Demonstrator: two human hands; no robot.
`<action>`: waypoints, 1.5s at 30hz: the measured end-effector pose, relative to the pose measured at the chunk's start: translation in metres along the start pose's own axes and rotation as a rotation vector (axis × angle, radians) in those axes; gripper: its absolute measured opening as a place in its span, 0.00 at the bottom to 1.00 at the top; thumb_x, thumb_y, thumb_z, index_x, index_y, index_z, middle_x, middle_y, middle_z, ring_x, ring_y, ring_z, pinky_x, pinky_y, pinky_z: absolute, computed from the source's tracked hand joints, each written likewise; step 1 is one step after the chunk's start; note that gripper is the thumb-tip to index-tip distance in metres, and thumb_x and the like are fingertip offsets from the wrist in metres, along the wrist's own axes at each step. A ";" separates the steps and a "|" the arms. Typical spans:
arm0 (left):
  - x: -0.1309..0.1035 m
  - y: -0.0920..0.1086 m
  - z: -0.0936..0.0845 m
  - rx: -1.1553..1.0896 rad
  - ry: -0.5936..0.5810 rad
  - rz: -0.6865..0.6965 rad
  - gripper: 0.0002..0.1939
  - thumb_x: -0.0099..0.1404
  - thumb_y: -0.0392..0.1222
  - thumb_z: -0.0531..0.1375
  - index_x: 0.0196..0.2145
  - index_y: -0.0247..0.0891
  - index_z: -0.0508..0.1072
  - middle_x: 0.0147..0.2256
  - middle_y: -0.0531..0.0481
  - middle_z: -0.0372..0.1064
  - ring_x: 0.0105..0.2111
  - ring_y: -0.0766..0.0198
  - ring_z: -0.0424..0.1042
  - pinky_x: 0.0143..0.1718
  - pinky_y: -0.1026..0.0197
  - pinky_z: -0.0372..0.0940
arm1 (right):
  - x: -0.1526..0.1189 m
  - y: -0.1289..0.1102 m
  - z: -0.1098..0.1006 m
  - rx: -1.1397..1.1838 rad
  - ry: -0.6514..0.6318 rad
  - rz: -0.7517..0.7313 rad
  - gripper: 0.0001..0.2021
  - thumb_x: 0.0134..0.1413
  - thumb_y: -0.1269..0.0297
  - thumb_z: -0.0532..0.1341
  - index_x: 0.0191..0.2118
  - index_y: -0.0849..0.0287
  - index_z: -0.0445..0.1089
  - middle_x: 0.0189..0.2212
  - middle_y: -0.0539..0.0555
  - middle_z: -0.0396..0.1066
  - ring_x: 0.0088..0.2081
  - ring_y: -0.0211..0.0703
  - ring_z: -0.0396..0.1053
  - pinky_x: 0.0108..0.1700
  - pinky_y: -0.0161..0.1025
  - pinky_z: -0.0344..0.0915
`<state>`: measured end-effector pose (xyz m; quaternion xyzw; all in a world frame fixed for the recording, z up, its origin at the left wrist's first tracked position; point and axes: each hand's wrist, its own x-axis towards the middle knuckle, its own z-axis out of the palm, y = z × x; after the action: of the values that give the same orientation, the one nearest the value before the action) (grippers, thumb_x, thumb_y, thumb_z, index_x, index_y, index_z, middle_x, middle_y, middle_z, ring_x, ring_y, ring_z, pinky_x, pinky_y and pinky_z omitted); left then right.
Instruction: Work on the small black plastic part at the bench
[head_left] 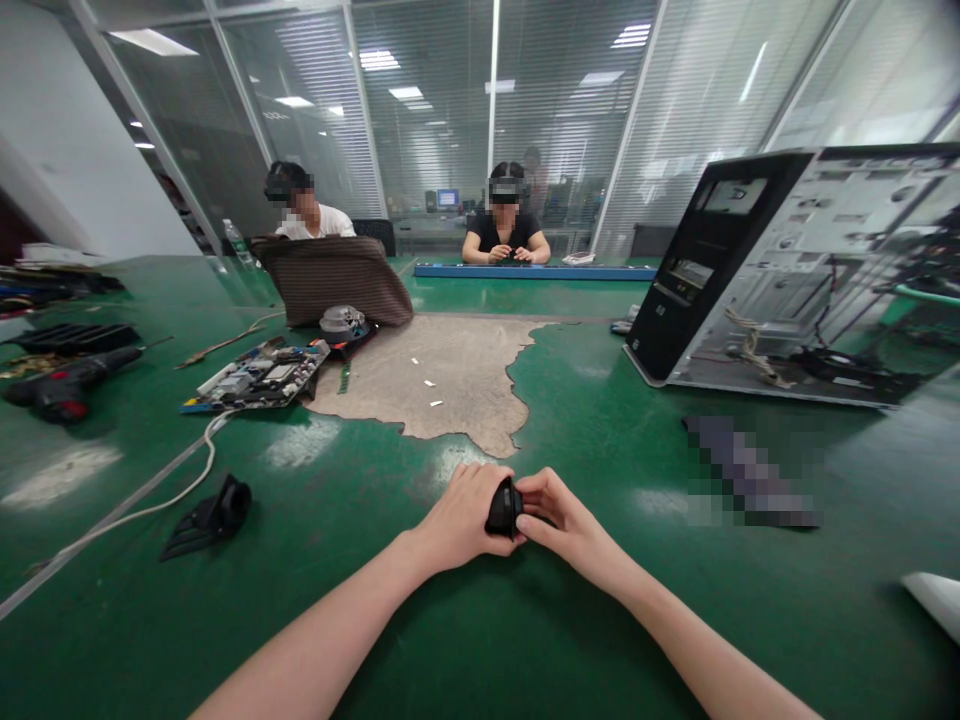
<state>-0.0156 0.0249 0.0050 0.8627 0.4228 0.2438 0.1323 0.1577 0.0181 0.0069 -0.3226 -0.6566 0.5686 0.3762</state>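
Observation:
Both hands meet around a small black plastic part just above the green tabletop. My left hand is closed round it from the left, thumb underneath. From the right, the fingertips of my right hand pinch its edge. What the part is exactly cannot be told, and my left fingers hide some of it. A black flared piece lies on the table to the left of my left forearm.
A circuit board, a power drill and a white cable lie left. An open computer case stands right, a blurred dark strip before it. Bare worn patch ahead. Two people sit across the table.

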 end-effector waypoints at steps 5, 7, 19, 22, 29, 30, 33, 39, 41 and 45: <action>0.001 0.001 -0.001 -0.005 0.001 0.006 0.31 0.44 0.44 0.63 0.44 0.39 0.56 0.40 0.48 0.62 0.39 0.56 0.62 0.40 0.56 0.53 | 0.003 0.001 0.002 0.016 0.059 0.026 0.09 0.50 0.60 0.57 0.37 0.55 0.59 0.35 0.50 0.64 0.41 0.40 0.65 0.45 0.41 0.62; 0.001 0.001 -0.002 -0.007 0.002 0.010 0.31 0.44 0.43 0.63 0.44 0.39 0.55 0.40 0.48 0.63 0.39 0.57 0.62 0.40 0.56 0.54 | 0.003 0.002 0.001 0.007 0.045 0.034 0.11 0.50 0.61 0.57 0.39 0.55 0.58 0.37 0.51 0.64 0.42 0.40 0.64 0.46 0.42 0.62; 0.001 0.002 -0.001 0.009 0.013 0.017 0.31 0.45 0.44 0.63 0.45 0.39 0.55 0.40 0.47 0.62 0.39 0.56 0.62 0.40 0.56 0.54 | 0.003 0.005 -0.001 0.030 0.006 0.023 0.08 0.51 0.61 0.56 0.37 0.56 0.58 0.35 0.50 0.65 0.40 0.38 0.65 0.44 0.40 0.63; 0.001 0.002 -0.001 0.005 0.014 0.011 0.31 0.44 0.44 0.63 0.45 0.40 0.55 0.40 0.48 0.62 0.39 0.56 0.62 0.40 0.56 0.54 | 0.004 0.005 0.001 0.003 0.047 0.016 0.09 0.51 0.60 0.56 0.38 0.56 0.59 0.36 0.51 0.64 0.40 0.39 0.65 0.45 0.40 0.63; 0.000 0.001 0.000 0.008 0.015 0.011 0.30 0.45 0.44 0.62 0.44 0.39 0.55 0.40 0.48 0.62 0.39 0.57 0.62 0.40 0.56 0.54 | 0.002 0.001 -0.002 0.024 -0.034 0.023 0.11 0.48 0.64 0.59 0.39 0.55 0.59 0.37 0.50 0.64 0.42 0.40 0.65 0.48 0.43 0.61; -0.001 0.001 0.000 0.009 0.015 0.010 0.29 0.45 0.44 0.62 0.44 0.39 0.55 0.40 0.48 0.62 0.39 0.57 0.62 0.40 0.56 0.54 | 0.001 0.001 -0.003 0.023 -0.040 0.019 0.13 0.47 0.65 0.60 0.39 0.55 0.58 0.37 0.50 0.64 0.43 0.40 0.65 0.49 0.43 0.61; -0.001 0.002 0.000 0.005 0.015 0.004 0.29 0.46 0.44 0.62 0.44 0.40 0.55 0.40 0.48 0.62 0.39 0.57 0.62 0.40 0.56 0.54 | 0.001 0.002 -0.003 0.015 -0.025 0.014 0.13 0.47 0.64 0.60 0.39 0.55 0.58 0.37 0.50 0.64 0.43 0.40 0.65 0.49 0.44 0.61; 0.001 0.003 -0.002 -0.009 0.003 0.001 0.30 0.44 0.44 0.63 0.44 0.40 0.55 0.40 0.48 0.62 0.39 0.56 0.62 0.40 0.56 0.54 | 0.003 0.003 0.001 0.003 0.025 0.027 0.10 0.51 0.62 0.57 0.39 0.55 0.58 0.38 0.51 0.65 0.43 0.40 0.65 0.47 0.42 0.62; 0.001 0.003 -0.002 -0.010 0.002 0.002 0.30 0.45 0.44 0.63 0.44 0.40 0.56 0.40 0.48 0.63 0.39 0.56 0.62 0.40 0.56 0.53 | 0.003 0.003 0.001 -0.005 0.028 0.031 0.11 0.50 0.62 0.57 0.41 0.55 0.58 0.39 0.52 0.64 0.44 0.41 0.65 0.48 0.42 0.61; 0.000 0.001 -0.001 0.001 0.005 0.004 0.30 0.45 0.44 0.62 0.45 0.39 0.55 0.40 0.48 0.62 0.39 0.57 0.62 0.40 0.56 0.53 | 0.002 0.002 -0.002 -0.010 -0.020 0.014 0.12 0.49 0.65 0.59 0.40 0.55 0.59 0.37 0.51 0.64 0.43 0.41 0.65 0.48 0.43 0.61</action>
<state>-0.0151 0.0242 0.0063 0.8629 0.4217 0.2460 0.1305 0.1584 0.0207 0.0048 -0.3232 -0.6611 0.5710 0.3639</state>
